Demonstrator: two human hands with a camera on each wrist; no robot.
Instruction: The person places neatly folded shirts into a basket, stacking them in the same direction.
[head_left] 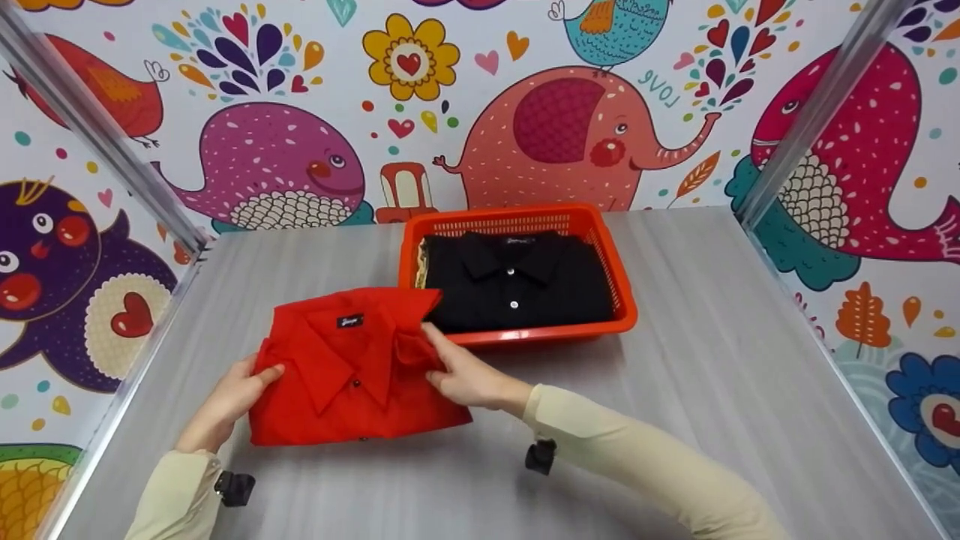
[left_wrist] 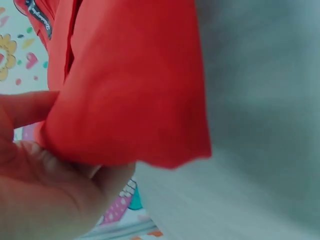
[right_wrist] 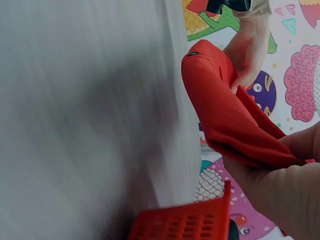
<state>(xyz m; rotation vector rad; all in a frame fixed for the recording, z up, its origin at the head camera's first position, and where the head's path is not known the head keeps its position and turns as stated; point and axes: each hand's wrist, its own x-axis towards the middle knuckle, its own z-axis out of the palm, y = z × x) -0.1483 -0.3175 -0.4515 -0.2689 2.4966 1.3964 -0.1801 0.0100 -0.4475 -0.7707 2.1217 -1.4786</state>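
Note:
A folded red shirt [head_left: 330,405] with a pointed collar, a dark label and a dark button hangs between my two hands, above the table. My left hand [head_left: 234,394] grips its left side, thumb on top and fingers underneath, as the left wrist view shows. At the opposite side my right hand [head_left: 469,373] pinches the shirt's edge between thumb and fingers. The shirt's upper right corner overlaps the near left rim of an orange-red basket [head_left: 525,335] in the head view. Inside that basket lies a folded black shirt [head_left: 555,300] with white buttons, collar toward the back.
The basket stands at the back of a grey wood-grain table [head_left: 697,420]. A patterned yellowish strip [head_left: 421,262] shows at the basket's inner left side. Printed cartoon walls [head_left: 420,135] and metal posts [head_left: 817,112] enclose the table at the back and sides.

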